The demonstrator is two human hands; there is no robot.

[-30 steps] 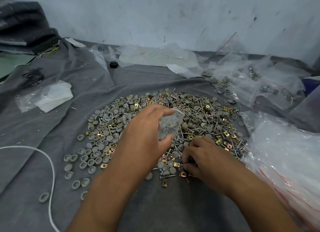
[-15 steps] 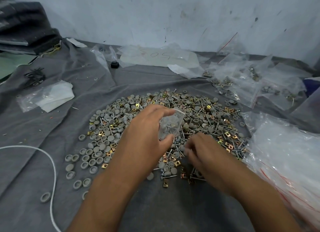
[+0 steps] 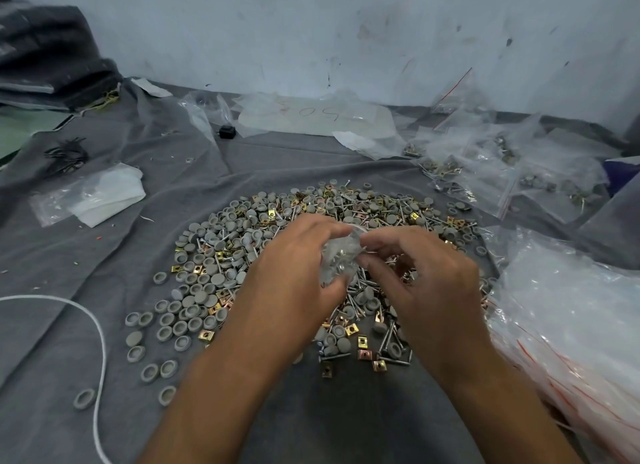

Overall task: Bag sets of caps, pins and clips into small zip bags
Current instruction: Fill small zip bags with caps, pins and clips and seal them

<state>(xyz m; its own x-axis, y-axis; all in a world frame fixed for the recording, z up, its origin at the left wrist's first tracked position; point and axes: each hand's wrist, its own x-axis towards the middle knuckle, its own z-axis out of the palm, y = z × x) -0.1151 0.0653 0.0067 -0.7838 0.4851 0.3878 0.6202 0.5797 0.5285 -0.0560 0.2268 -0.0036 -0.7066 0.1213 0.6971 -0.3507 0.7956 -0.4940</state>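
Observation:
A small clear zip bag [image 3: 339, 255] with metal parts inside hangs between my hands above the pile. My left hand [image 3: 294, 276] grips its left side with fingers and thumb. My right hand [image 3: 422, 273] has its fingers curled at the bag's open top, pinching something small that I cannot make out. Below them a wide heap lies on the grey cloth: grey round caps [image 3: 204, 290], steel pins [image 3: 391, 339] and gold square clips [image 3: 363, 340].
A stack of empty red-striped zip bags [image 3: 571, 325] lies at the right. Filled bags [image 3: 485, 172] are piled at the back right. A white cord [image 3: 97, 325] curves at the left; a plastic packet [image 3: 93, 193] lies at the far left. The wall stands behind.
My right hand has lifted from the near edge of the pile up to the mouth of the bag. My left hand holds the bag in about the same place.

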